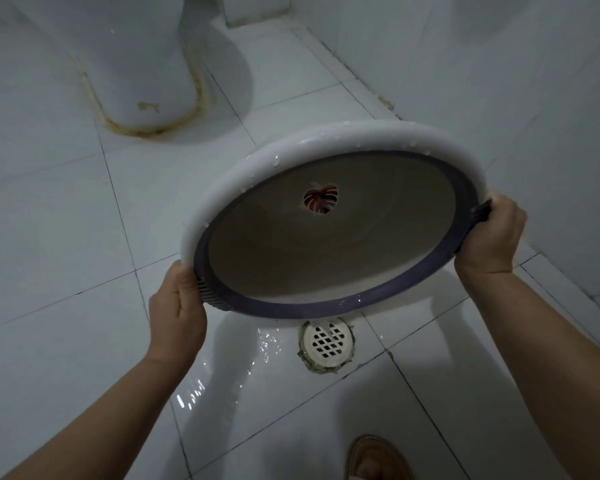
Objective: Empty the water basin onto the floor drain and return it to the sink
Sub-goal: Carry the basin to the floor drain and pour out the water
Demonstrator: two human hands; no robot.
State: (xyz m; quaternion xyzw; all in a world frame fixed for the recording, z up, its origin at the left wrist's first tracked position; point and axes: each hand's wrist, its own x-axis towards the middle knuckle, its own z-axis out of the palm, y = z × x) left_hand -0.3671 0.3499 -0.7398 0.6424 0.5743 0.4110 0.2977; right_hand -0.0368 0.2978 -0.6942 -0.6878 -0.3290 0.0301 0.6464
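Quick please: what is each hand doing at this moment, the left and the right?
Left hand: closed, gripping the tilted basin at its left edge.
Right hand: closed, gripping the basin at its right edge.

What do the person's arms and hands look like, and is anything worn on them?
Both are bare. The left hand and right hand have no gloves, and no ring, watch or bracelet shows. No sleeve is in view anywhere up to the picture's edge.

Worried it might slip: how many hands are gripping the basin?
2. The left hand grips the basin at its lower-left rim; the right hand grips its right rim.
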